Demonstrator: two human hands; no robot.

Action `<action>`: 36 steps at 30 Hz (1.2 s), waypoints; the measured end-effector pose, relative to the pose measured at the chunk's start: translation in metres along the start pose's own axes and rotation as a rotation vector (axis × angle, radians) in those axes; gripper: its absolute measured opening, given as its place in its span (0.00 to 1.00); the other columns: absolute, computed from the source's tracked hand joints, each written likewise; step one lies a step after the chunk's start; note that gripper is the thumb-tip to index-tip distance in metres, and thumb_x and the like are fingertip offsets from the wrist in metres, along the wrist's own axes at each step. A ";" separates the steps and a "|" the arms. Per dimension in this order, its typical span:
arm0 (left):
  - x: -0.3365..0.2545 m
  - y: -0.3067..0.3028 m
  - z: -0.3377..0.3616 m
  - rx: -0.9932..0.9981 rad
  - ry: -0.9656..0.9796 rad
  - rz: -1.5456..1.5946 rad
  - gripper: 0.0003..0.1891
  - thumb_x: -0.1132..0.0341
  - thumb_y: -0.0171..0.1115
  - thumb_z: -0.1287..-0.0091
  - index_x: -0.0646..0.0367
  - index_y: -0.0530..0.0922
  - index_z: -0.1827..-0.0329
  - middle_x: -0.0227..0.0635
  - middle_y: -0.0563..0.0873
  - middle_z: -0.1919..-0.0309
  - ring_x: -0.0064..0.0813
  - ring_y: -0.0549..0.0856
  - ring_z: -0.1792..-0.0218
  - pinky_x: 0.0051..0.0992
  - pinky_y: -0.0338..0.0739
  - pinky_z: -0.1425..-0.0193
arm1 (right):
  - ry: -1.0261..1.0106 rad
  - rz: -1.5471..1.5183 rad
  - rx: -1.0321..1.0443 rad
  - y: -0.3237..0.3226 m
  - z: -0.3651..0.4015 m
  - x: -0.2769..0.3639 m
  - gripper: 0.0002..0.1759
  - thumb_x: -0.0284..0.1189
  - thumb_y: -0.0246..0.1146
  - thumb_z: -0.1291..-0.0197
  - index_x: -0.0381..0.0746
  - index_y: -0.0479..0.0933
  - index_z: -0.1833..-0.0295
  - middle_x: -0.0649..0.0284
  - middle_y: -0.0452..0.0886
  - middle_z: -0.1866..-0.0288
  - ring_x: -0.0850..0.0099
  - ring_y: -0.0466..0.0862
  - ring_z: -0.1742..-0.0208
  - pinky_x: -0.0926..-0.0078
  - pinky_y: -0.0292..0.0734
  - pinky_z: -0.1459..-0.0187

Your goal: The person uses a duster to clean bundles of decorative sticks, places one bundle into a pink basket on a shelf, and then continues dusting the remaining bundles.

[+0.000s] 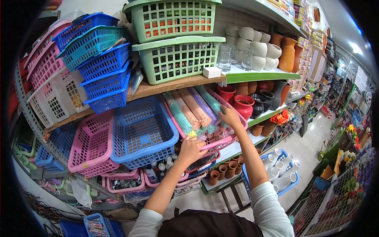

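My left hand (191, 149) is closed on the near rim of a pink plastic basket (225, 141), which juts from the shelf below the wooden board. Inside it lie long plastic-wrapped bundles: a green bundle (178, 112), peach bundles (195, 106), a purple bundle (204, 103) and a teal bundle (209, 98) along the right side. My right hand (229, 117) reaches over the basket's right side, its fingers bent around the near end of the teal bundle. Crumpled clear wrapping (211, 132) fills the front of the basket, between my hands.
A blue basket (144, 130) and another pink basket (92, 142) sit at left. Green baskets (177, 59) stand on the board above. Red vases (242, 106) and glass tumblers (225, 57) are close at right. On the floor, a blue basket (292, 187) holds white vases.
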State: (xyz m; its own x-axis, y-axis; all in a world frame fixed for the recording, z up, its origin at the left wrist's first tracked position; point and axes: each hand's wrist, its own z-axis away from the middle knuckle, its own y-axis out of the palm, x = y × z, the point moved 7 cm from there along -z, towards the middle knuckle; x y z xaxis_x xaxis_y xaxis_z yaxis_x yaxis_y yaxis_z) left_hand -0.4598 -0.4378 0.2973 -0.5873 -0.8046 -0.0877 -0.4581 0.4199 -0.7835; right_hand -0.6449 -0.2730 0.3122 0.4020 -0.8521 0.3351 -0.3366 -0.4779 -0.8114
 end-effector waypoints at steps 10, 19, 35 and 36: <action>-0.007 -0.016 -0.017 -0.064 -0.230 0.348 0.13 0.57 0.63 0.41 0.56 0.78 0.60 0.36 0.84 0.67 0.31 0.84 0.61 0.31 0.73 0.56 | -0.168 -0.393 -0.220 -0.074 0.123 0.087 0.20 0.31 0.61 0.44 0.36 0.73 0.46 0.51 0.76 0.53 0.54 0.74 0.49 0.64 0.68 0.46; -0.104 -0.011 -0.012 -0.110 0.080 0.583 0.09 0.66 0.62 0.42 0.58 0.77 0.60 0.35 0.81 0.64 0.36 0.79 0.59 0.32 0.71 0.53 | 0.293 -0.434 -0.408 -0.113 0.263 0.048 0.18 0.27 0.62 0.45 0.36 0.74 0.48 0.54 0.78 0.54 0.59 0.76 0.49 0.68 0.70 0.48; -0.370 0.069 0.075 0.421 0.629 1.156 0.10 0.64 0.61 0.42 0.56 0.78 0.59 0.32 0.81 0.66 0.33 0.80 0.61 0.32 0.73 0.57 | 1.054 0.152 -0.811 -0.177 0.610 0.046 0.17 0.30 0.60 0.44 0.36 0.74 0.49 0.52 0.79 0.56 0.57 0.78 0.53 0.65 0.72 0.50; -0.381 0.071 0.084 0.442 0.654 1.177 0.10 0.64 0.61 0.42 0.56 0.78 0.59 0.32 0.81 0.66 0.33 0.80 0.61 0.32 0.73 0.57 | 1.119 0.199 -0.824 -0.174 0.634 0.048 0.16 0.30 0.60 0.43 0.36 0.75 0.50 0.52 0.79 0.56 0.55 0.78 0.53 0.63 0.73 0.51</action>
State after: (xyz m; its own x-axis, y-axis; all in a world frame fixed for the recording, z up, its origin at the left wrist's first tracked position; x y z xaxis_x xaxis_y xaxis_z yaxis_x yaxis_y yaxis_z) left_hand -0.2124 -0.1371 0.2235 -0.7281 0.3054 -0.6136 0.6798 0.4366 -0.5893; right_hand -0.0272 -0.0950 0.1655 -0.4619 -0.4491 0.7648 -0.8599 0.0155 -0.5102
